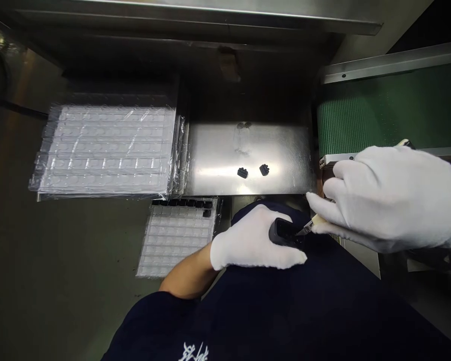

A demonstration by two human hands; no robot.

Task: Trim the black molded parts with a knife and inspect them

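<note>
Black molded part (283, 233) clamped in gloved left hand (253, 238); gloved right hand (393, 198) grips craft knife (308, 228), contact between them hard to see; steel plate (248, 160) beyond, green conveyor belt (353, 125) right of grip.

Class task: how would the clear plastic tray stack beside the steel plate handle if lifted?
The stack of clear thermoformed plastic trays is probably light for its size, as its walls look thin and see-through. Its rows of moulded pockets likely stiffen it, though the edges may flex. Its glossy surface could prove slippery.
</note>
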